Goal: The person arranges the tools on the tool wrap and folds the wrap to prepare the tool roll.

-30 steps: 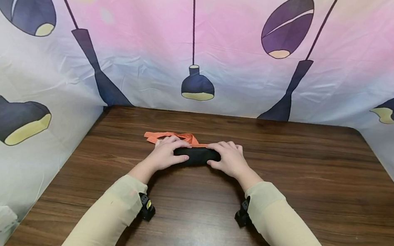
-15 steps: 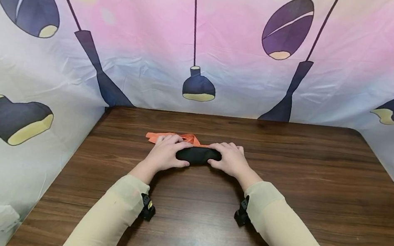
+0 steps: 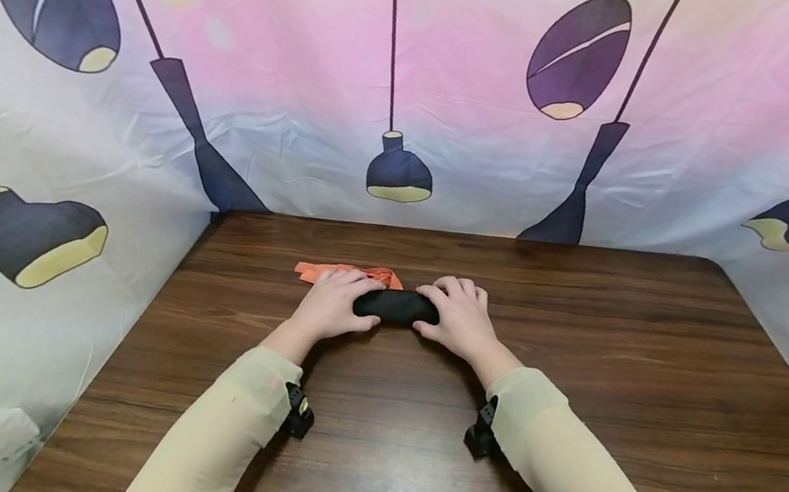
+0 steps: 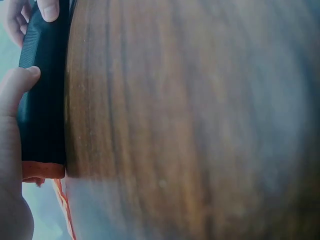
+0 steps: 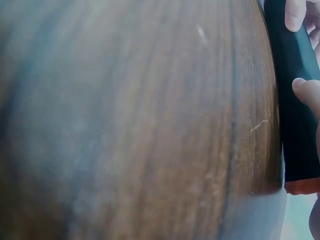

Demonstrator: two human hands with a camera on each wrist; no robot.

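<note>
A rolled-up black cloth with orange trim [image 3: 397, 307] lies crosswise on the brown table [image 3: 379, 462] in the head view. My left hand [image 3: 331, 304] grips its left end, thumb on the near side and fingers over the top. At the other end my right hand [image 3: 461, 319] holds it the same way. Orange cloth ties [image 3: 383, 275] lie behind the roll on the left, partly hidden by the left fingers. Both wrist views show a thumb pressed on the black roll, with an orange edge [image 4: 42, 170] at its end in the left wrist view.
A printed fabric backdrop [image 3: 286, 155] with lamp shapes hangs behind the table and along both sides. Small black wrist cameras sit at the left cuff [image 3: 298, 411] and the right cuff [image 3: 480, 430].
The orange strip showing along the roll's far side near my right hand has gone from sight. The roll and my fingers have shifted slightly, and both hands keep their hold.
</note>
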